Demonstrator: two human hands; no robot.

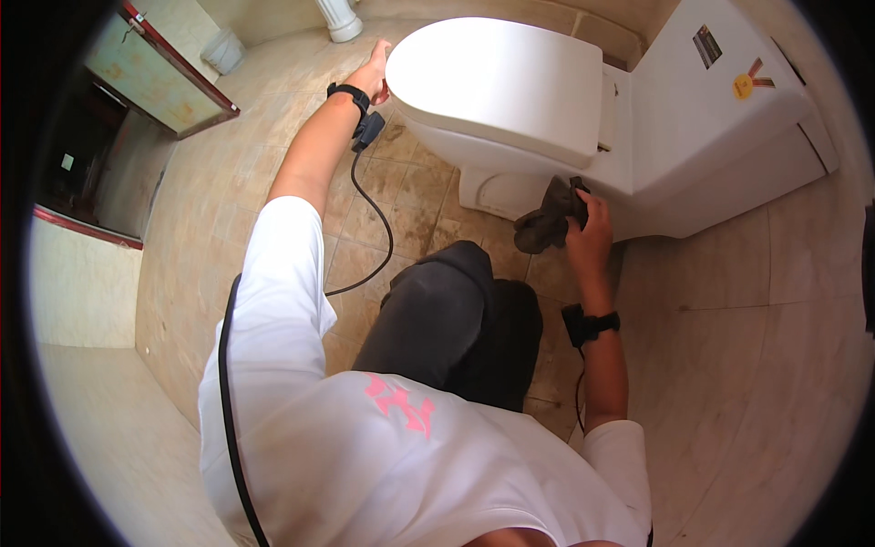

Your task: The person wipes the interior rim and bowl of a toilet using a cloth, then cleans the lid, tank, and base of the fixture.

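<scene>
right hand (591, 228) | dark cloth (544, 221) gripped, drooping left | beside toilet (497, 91)

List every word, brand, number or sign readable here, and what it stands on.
No text is legible.
Dark rectangular sticker on the white toilet tank: print too small to read.
Yellow medal-shaped sticker, same tank: also too small.
Pink emblem on the white shirt: no readable letters.

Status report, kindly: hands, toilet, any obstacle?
Left hand at front of toilet. Right hand gripping cloth beside toilet. Lid down. Possible snag: cable from left wristband.
</scene>
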